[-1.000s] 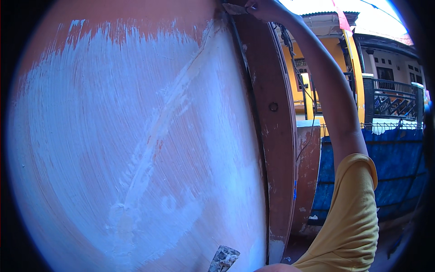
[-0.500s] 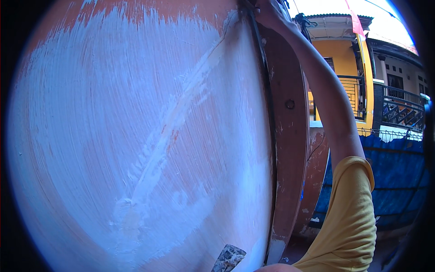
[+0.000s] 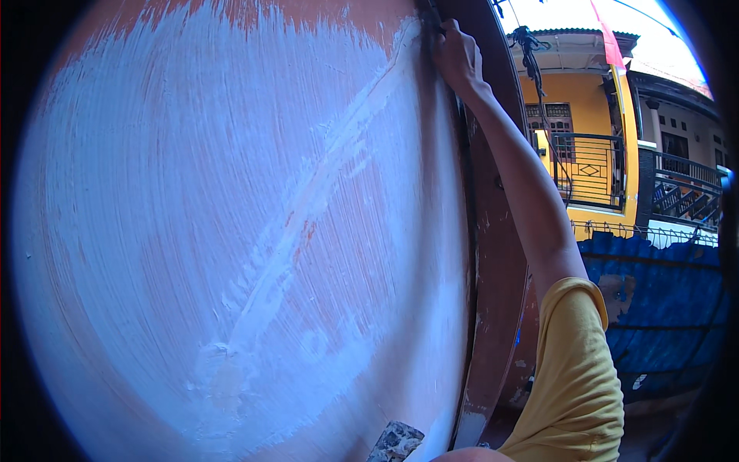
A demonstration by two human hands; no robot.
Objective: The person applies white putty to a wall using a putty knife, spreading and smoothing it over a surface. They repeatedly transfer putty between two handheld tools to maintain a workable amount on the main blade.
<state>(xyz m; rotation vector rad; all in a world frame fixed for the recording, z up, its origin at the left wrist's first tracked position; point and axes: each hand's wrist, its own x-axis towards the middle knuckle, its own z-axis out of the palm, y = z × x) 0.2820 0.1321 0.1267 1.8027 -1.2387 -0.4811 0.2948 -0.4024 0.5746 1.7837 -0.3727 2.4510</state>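
My right hand point(image 3: 459, 59) is raised at the top of the view, beside the upper right edge of the wall point(image 3: 192, 192). Its fingers are closed round a dark, slim handle point(image 3: 433, 14); the working end is out of sight or too dark to make out. White streaky coating covers most of the orange wall, with a thicker diagonal ridge of filler point(image 3: 285, 242) across it. At the lower edge, a flat dark blade or board point(image 3: 396, 443) smeared with whitish filler pokes into view. What supports it is hidden. My left hand does not show.
A brown wooden frame point(image 3: 496, 285) with chipped paint borders the wall on the right, a dark gap between them. Beyond stand a blue fence point(image 3: 662, 308) with wire on top, a yellow house point(image 3: 581, 92) with a black railing, and hanging dark cables point(image 3: 531, 54).
My right hand has come lower into view, and its forearm has swung left across the wooden frame. The view has shifted slightly. The smeared blade or board sits a little lower.
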